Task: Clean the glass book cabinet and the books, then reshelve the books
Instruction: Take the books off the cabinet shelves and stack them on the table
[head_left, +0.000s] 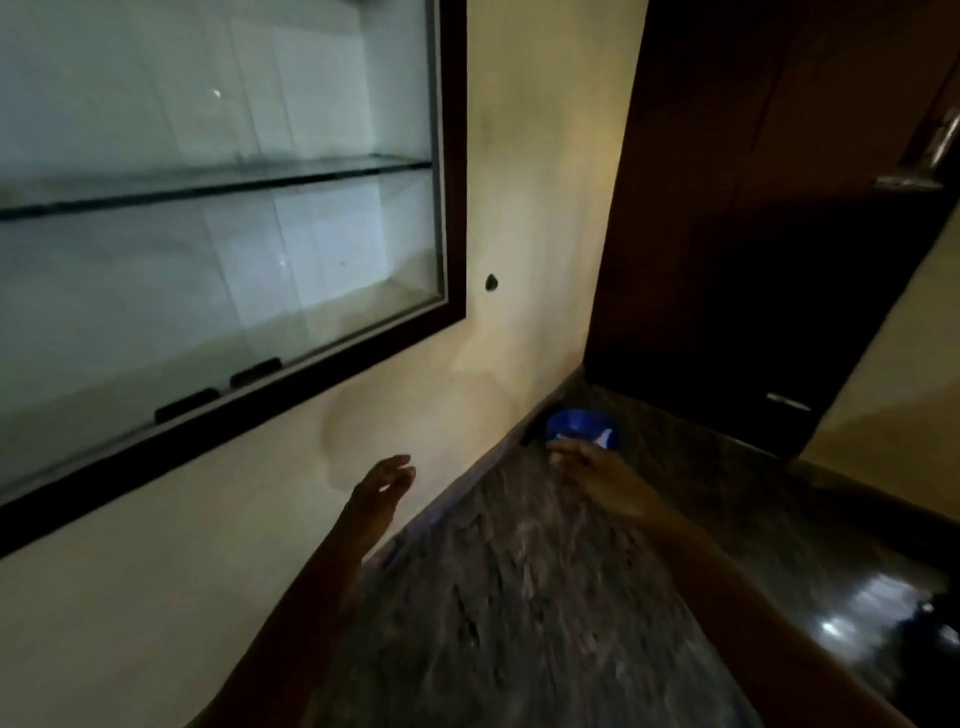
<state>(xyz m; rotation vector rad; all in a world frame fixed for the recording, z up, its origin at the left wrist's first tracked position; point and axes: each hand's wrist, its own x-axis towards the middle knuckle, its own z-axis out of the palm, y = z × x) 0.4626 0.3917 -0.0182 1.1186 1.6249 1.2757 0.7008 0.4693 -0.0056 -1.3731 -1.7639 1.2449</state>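
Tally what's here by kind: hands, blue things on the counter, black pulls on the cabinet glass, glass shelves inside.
Hands: 2, left hand, right hand
Blue object: 1
Black pulls: 2
Glass shelf: 1
Total: 6

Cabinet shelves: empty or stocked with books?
Empty: the glass shelf and the floor of the cabinet show no books in view.

Mottled stone counter (519, 597), cream wall (535, 208), dark wooden door (753, 208).
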